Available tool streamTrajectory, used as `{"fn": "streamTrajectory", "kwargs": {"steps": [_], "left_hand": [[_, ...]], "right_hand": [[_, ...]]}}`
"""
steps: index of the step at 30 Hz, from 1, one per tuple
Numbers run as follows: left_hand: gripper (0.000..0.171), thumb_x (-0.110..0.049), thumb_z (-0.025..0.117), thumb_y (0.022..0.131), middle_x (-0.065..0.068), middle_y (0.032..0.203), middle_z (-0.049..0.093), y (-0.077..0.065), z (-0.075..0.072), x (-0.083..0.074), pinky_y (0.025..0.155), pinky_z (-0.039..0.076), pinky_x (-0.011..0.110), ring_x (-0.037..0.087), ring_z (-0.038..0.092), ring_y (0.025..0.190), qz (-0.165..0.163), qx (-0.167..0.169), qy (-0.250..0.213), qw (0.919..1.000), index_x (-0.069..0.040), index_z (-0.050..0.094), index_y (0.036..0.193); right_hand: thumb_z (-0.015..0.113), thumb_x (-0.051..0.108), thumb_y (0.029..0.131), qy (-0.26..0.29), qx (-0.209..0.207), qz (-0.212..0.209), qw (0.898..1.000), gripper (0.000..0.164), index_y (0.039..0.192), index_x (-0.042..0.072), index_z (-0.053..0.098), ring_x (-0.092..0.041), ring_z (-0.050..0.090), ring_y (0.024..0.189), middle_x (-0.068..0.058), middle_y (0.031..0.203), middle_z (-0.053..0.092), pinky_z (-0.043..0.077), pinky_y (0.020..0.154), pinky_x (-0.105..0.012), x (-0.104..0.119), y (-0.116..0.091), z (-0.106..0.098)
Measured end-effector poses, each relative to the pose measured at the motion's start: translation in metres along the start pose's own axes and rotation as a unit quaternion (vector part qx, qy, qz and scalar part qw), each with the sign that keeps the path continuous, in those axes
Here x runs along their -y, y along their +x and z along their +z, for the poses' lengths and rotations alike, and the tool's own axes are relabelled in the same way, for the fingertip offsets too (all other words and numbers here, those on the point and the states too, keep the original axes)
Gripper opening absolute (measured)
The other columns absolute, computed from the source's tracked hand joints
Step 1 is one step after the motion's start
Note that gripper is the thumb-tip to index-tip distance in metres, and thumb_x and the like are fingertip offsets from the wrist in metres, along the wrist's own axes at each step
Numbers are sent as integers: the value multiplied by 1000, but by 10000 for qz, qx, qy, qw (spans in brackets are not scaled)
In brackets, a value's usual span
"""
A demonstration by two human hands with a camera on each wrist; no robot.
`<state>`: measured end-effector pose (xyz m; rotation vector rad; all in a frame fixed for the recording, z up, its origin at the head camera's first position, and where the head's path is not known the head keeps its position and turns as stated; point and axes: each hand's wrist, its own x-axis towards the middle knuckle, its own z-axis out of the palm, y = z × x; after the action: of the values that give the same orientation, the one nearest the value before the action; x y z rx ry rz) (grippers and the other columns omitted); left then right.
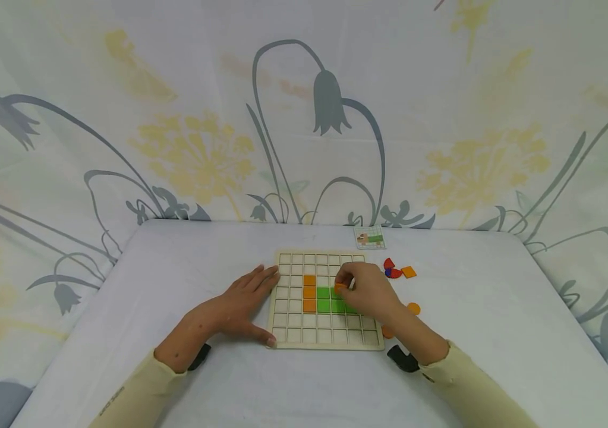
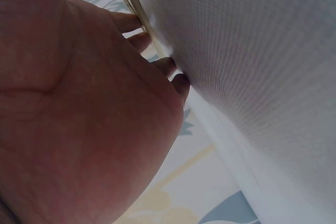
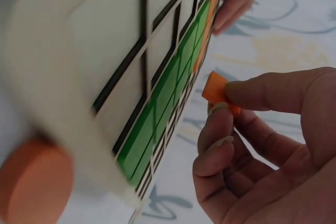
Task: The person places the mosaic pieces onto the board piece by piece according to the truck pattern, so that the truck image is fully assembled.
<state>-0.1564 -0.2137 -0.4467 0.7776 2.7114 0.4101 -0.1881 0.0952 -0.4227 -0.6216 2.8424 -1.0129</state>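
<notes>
A pale wooden grid board [image 1: 325, 347] lies on the table in the head view. Three orange square tiles [image 1: 309, 292] form a column in it, with several green square tiles [image 1: 323, 305] beside them. At the board's left edge, the left hand [image 1: 239, 304] spreads its fingers and thumb against the rim. Over the green tiles, the right hand [image 1: 372, 291] pinches a small orange tile [image 3: 214, 88] between thumb and fingertips. The right wrist view shows that tile held apart from the board, its far side hidden by the fingers.
Behind the board lies a small picture card [image 1: 369, 238]. To its right are red pieces [image 1: 396, 273] with a blue one, an orange square tile [image 1: 409, 271], and a round orange piece [image 1: 413, 308]. Another orange piece [image 1: 387, 332] sits by the right rim, partly under the right forearm.
</notes>
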Motion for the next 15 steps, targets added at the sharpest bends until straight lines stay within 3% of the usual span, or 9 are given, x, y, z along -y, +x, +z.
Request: {"fn": "streamTrajectory", "kwargs": {"steps": [9,15], "left_hand": [[133,-72,84,77,10,179,7,-2,0,3,130,15,59,39,2,164,184,-60,-84,9998,-6,16,170],[132,-72,83,78,10,179,8,-3,0,4,129,16,61,40,3,164,263,-96,-131,9995,-4,17,170]], "right_hand": [[80,3,89,147,100,-336,9993,12,86,12,71,-10,55,66,5,79,67,50,63,-27,23,13,25],[78,0,88,315,297,-549,9975,12,86,10,72,-10,58,72,5,80,67,52,68,-27,36,20,37]]}}
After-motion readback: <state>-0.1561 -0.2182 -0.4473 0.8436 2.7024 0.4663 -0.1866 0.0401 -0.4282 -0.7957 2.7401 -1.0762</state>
